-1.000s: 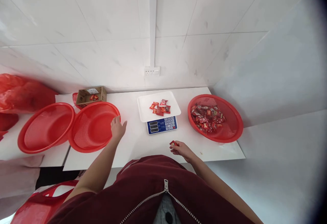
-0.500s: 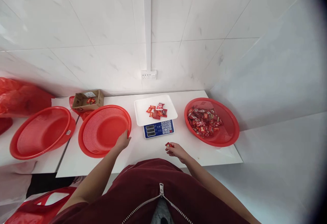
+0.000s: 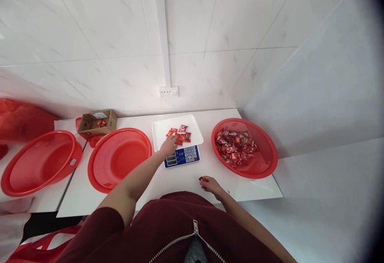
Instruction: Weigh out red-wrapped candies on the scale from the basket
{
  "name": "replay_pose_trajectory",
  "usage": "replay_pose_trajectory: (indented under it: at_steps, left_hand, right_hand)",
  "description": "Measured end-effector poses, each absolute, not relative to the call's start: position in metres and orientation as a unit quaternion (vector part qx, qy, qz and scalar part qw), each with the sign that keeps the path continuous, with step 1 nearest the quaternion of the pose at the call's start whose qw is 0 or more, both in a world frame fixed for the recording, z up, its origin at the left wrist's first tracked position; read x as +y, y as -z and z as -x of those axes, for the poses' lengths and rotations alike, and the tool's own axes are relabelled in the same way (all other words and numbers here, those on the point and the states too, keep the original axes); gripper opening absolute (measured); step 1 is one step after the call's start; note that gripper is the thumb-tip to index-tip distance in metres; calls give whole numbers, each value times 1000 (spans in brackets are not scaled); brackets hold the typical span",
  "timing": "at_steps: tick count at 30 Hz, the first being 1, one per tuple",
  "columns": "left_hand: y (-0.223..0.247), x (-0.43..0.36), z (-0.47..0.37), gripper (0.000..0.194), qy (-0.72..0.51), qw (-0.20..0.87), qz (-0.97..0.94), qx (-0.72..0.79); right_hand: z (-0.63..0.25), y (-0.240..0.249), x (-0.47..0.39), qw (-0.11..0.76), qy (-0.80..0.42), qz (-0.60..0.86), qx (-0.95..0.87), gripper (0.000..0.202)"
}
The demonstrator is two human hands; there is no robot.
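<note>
Arm forward, left hand (image 3: pixel 169 145) over tray (image 3: pixel 160 129), grip unclear; right hand (image 3: pixel 211 185) low, fingers closed around red packet (image 3: pixel 203 179)

Maroon short-sleeved top (image 3: pixel 168 231), silver zip (image 3: pixel 195 227), seemingly grey beneath.

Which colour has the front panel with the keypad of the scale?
The scale's front panel is blue; the head view shows it best.

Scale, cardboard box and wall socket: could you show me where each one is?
Scale (image 3: pixel 192 154): head view, on its blue panel's keypad.
Cardboard box (image 3: pixel 100 130): head view, on its front wall.
Wall socket (image 3: pixel 169 91): head view, on the middle of its faceplate.
</note>
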State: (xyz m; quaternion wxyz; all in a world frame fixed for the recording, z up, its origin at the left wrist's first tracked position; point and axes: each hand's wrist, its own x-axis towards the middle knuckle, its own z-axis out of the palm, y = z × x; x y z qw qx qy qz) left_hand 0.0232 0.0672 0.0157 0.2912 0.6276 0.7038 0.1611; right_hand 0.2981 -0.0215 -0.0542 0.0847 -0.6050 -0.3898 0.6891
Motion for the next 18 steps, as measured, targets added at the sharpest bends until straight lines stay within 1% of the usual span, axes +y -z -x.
replay_pose_trajectory:
  at_steps: [6, 10, 14, 18]
  left_hand:
    - [-2, 91, -50, 52, -154, 243, -564, 774]
    - [-3, 95, -56, 42, -164, 249, -538, 788]
    - [-8, 90, -50, 35, -200, 262, -511, 794]
    - [-18, 71, -26, 38, -247, 262, -471, 805]
  right_hand:
    - [-313, 50, -13, 93, -691, 597, -397, 15]
    - [-324, 51, -8, 94, -692, 594, -399, 16]
    - [-329, 55, -3, 97, -698, 587, -398, 15]
    - [-324, 57, 2, 96, -702, 582, -399, 14]
